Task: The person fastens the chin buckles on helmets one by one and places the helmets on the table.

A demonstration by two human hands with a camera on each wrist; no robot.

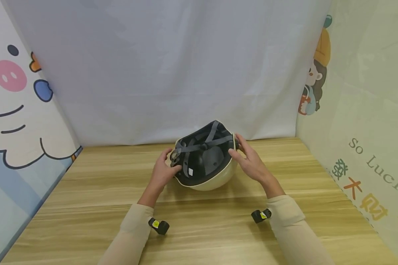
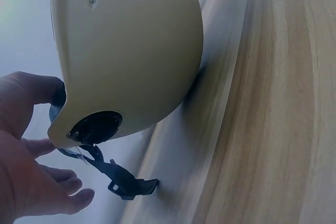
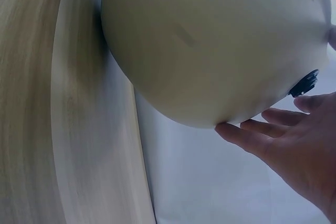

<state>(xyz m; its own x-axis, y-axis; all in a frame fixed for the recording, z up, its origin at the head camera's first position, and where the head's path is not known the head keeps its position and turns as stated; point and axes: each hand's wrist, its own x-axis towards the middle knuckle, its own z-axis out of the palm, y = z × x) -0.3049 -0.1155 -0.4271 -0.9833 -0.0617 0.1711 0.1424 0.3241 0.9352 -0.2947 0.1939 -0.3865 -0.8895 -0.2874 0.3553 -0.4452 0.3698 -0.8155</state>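
A cream helmet rests on its crown on the wooden table, its opening tilted toward me. Inside are a black lining and grey straps. My left hand holds the left rim, thumb at the opening; in the left wrist view its other fingers curl loosely by the rim's corner. A black buckle hangs on a strap below a round black fitting. On the opposite side my right hand grips the rim, thumb over the edge and fingertips against the outer shell.
The wooden table reaches back to a white cloth. Printed panels stand on the left and right. A small black camera is worn at the left wrist and another at the right wrist.
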